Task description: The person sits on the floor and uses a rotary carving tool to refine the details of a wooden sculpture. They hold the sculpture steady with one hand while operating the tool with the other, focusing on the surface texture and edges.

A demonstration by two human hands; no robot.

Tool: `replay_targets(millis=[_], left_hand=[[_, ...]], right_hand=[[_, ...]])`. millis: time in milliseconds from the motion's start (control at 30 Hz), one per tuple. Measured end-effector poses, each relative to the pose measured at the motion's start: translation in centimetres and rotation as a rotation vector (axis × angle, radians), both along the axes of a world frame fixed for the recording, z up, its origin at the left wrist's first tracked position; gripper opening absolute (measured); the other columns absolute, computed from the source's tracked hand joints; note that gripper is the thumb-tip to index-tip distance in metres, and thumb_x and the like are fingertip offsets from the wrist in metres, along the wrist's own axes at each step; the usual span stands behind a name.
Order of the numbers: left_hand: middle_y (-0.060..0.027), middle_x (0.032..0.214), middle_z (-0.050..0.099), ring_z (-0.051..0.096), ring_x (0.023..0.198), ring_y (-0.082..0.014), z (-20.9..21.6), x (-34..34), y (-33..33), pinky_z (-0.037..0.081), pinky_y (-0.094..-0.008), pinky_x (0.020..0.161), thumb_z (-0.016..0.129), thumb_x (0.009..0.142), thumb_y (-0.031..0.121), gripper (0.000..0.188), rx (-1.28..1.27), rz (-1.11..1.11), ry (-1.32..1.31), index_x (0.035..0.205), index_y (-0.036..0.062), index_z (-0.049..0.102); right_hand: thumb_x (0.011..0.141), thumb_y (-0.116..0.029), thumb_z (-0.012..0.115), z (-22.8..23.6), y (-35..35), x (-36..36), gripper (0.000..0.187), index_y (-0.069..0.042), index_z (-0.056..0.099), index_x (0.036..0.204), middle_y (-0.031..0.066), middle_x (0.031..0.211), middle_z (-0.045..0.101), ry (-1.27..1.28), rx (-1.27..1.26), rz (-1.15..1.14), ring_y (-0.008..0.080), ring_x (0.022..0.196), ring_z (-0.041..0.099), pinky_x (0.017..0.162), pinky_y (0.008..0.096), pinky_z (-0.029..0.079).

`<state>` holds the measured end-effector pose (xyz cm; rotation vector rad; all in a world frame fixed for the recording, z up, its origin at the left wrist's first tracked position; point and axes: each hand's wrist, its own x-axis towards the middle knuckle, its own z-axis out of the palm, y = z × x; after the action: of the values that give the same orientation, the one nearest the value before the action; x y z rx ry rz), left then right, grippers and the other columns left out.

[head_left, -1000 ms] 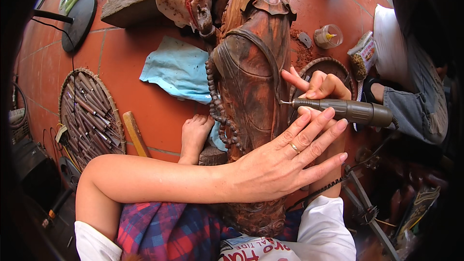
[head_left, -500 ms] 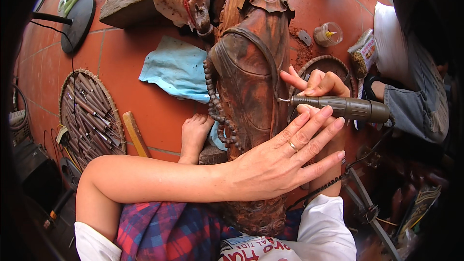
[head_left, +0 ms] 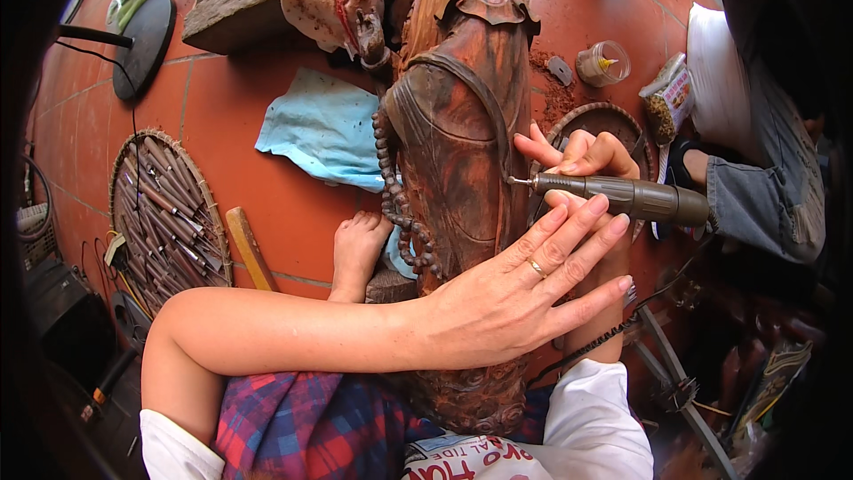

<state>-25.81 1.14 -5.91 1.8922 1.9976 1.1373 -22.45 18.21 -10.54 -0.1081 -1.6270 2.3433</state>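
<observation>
A carved reddish-brown wooden figure (head_left: 453,138) lies lengthwise before me, its lower end between my legs. Carved beads (head_left: 393,182) run down its left side. My right hand (head_left: 604,156) pinches a dark rotary carving handpiece (head_left: 653,200), held nearly level. Its thin metal bit (head_left: 520,180) meets the figure's right side, beside a carved fold; whether it cuts there I cannot tell. Across the figure's lower part reaches my left arm. My left hand (head_left: 524,289), with a ring on one finger, has its fingers stretched out flat under the handpiece, near my right wrist.
On the left, a round basket (head_left: 218,222) holds many carving tools, next to a wooden mallet-like bar (head_left: 251,249). A blue cloth (head_left: 320,129) lies beyond my bare foot (head_left: 360,249). At right are a small jar (head_left: 604,64), a woven tray (head_left: 613,111) and another person's leg (head_left: 755,204).
The handpiece and my right hand have shifted very slightly to the left, with the bit still at the same fold. My left hand stays almost where it was.
</observation>
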Motion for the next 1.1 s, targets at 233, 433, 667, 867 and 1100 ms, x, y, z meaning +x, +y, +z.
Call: replay_targets(millis=[233,433,667,867,1100], left_hand=[[-0.025,0.152,0.033,0.032,0.141,-0.0424,-0.1,0.0,0.0,0.03,-0.0503,0.115,0.051,0.084,0.02,0.06,0.019,-0.038,0.003,0.143,0.009,0.044],[-0.0248,0.152,0.033,0.031,0.142,-0.042,-0.1,-0.1,0.1,0.03,-0.0506,0.115,0.052,0.084,0.02,0.06,0.017,-0.003,0.044,0.143,0.0099,0.044],[-0.0247,0.152,0.033,0.032,0.141,-0.0414,-0.4,0.0,-0.1,0.031,-0.0501,0.114,0.052,0.084,0.02,0.059,0.032,-0.021,0.037,0.143,0.0099,0.045],[-0.0246,0.152,0.033,0.033,0.141,-0.0411,-0.6,0.2,-0.1,0.032,-0.0492,0.114,0.052,0.084,0.02,0.059,0.03,-0.041,0.031,0.142,0.0094,0.046],[-0.0253,0.152,0.033,0.032,0.142,-0.0421,-0.5,-0.1,-0.2,0.029,-0.0509,0.115,0.052,0.084,0.02,0.061,0.018,-0.026,0.036,0.143,0.0092,0.044]], right_hand=[[0.072,0.007,0.073,-0.1,0.2,0.2,0.027,-0.003,0.048,0.076,0.0034,0.074,0.049,0.039,0.006,0.006,0.0291,0.085,0.067,0.114,0.065,0.025],[0.072,0.007,0.072,1.1,-0.7,-0.2,0.025,-0.003,0.049,0.076,0.0033,0.074,0.05,-0.024,-0.027,-0.053,0.0322,0.089,0.068,0.114,0.0655,0.023],[0.072,0.006,0.073,0.6,-0.1,0.0,0.026,-0.003,0.049,0.075,0.0032,0.074,0.051,0.0,-0.001,-0.016,0.0314,0.089,0.068,0.114,0.0658,0.023],[0.073,0.001,0.074,0.1,-0.1,0.2,0.027,-0.004,0.047,0.071,0.0027,0.071,0.048,0.022,0.047,0.009,0.0222,0.076,0.064,0.112,0.0664,0.027],[0.075,-0.001,0.075,0.4,-0.3,0.1,0.026,-0.004,0.05,0.075,0.0025,0.075,0.052,-0.021,-0.063,-0.008,0.0429,0.102,0.066,0.115,0.0642,0.018]])
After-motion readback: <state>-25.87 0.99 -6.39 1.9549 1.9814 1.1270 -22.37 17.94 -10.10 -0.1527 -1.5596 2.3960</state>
